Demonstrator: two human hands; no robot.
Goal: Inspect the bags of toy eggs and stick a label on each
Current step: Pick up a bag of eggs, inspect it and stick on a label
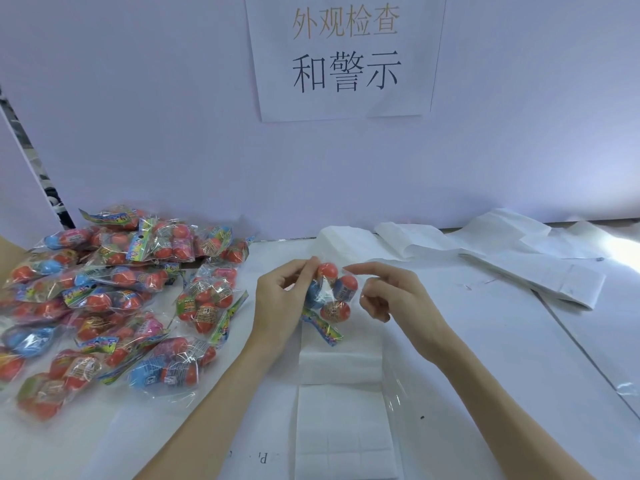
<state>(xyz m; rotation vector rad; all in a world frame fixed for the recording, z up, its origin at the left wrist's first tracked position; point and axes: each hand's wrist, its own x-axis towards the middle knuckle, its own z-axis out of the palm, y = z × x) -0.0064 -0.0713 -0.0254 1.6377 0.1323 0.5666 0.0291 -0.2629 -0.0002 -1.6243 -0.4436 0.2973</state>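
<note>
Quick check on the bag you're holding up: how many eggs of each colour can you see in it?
In the held bag, gripped by the left hand and right hand:
Red eggs: 3
Blue eggs: 1
Total: 4 showing; any others behind them would be hidden.

Pale lilac wall [138,116], paper sign [346,57], perhaps paper-covered white table [502,358].

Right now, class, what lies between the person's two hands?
In the head view, one clear bag of toy eggs sits between the left hand and right hand, held up by both over the white label sheet.
</note>
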